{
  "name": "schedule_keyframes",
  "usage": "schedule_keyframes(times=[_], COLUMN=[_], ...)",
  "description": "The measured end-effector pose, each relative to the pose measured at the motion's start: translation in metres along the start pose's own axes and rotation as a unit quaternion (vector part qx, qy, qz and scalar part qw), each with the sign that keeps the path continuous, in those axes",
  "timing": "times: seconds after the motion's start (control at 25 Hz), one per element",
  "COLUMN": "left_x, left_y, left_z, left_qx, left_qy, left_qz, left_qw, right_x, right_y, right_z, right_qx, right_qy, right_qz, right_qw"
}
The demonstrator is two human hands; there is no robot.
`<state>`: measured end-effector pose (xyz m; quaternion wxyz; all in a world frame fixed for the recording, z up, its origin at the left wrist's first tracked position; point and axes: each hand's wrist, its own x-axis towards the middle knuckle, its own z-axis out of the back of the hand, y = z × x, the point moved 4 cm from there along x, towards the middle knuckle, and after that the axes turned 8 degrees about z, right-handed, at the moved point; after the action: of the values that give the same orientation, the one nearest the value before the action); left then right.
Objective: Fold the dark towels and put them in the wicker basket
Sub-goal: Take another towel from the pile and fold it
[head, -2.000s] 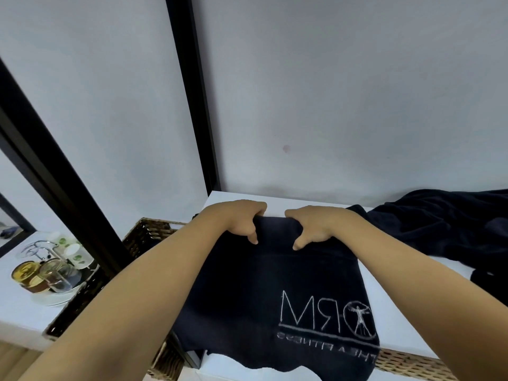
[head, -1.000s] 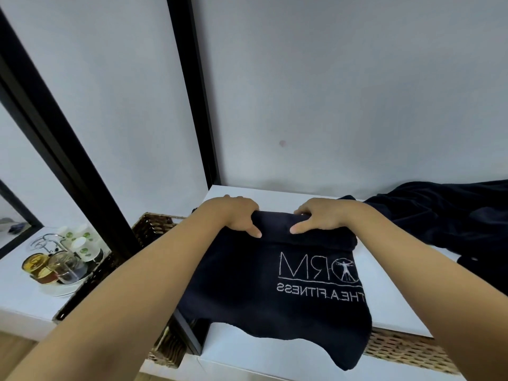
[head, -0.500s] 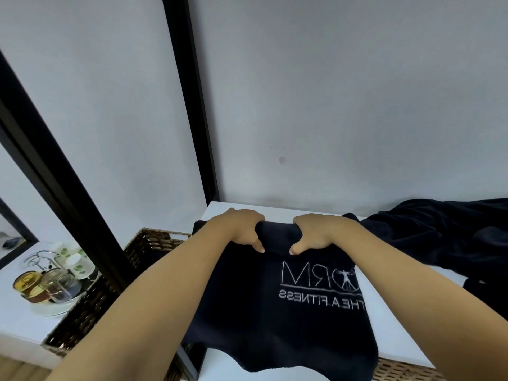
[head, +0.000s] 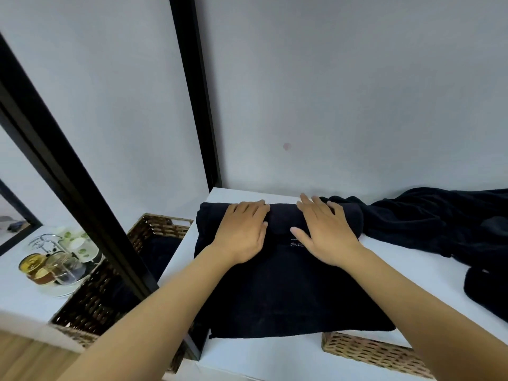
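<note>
Left hand (head: 242, 233): lying flat, fingers straight, pressing on the towel's far folded edge.
Right hand (head: 323, 232): lying flat, fingers spread, pressing beside the left.
Towel (head: 286, 292): lying folded on the white table (head: 428, 273), lettering mostly hidden.
Towel pile (head: 439, 221): lying crumpled at right, touching the folded one.
Basket (head: 154, 232): sitting left of the table, holding dark cloth.
</note>
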<state>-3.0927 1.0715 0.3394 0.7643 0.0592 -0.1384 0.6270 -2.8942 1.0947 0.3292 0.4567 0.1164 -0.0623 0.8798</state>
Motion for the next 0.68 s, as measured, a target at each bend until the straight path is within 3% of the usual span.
schedule_keyframes(times=[0.08, 0.2, 0.36, 0.52, 0.6, 0.68], left_x=[0.001, 0.018, 0.026, 0.036, 0.041, 0.046], left_y=[0.004, 0.015, 0.018, 0.014, 0.016, 0.015], left_z=[0.016, 0.037, 0.029, 0.02, 0.02, 0.013], left_qx=[-0.042, -0.126, -0.017, -0.053, -0.013, 0.052], left_qy=[0.045, 0.228, 0.343, 0.326, 0.274, 0.165], left_qz=[-0.016, 0.032, 0.094, 0.071, 0.057, 0.036], left_qw=[0.998, 0.965, 0.935, 0.941, 0.96, 0.984], right_x=[-0.003, 0.004, 0.03, 0.045, 0.049, 0.051], right_y=[0.001, -0.001, -0.005, -0.004, -0.008, -0.009], right_z=[0.015, 0.038, 0.04, 0.019, 0.019, 0.016], right_qx=[0.058, 0.055, 0.075, 0.002, 0.029, -0.032], right_qy=[0.015, 0.071, 0.186, 0.255, 0.23, 0.16], right_qz=[0.005, 0.061, 0.035, 0.034, 0.016, 0.021], right_qw=[0.998, 0.994, 0.979, 0.966, 0.973, 0.986])
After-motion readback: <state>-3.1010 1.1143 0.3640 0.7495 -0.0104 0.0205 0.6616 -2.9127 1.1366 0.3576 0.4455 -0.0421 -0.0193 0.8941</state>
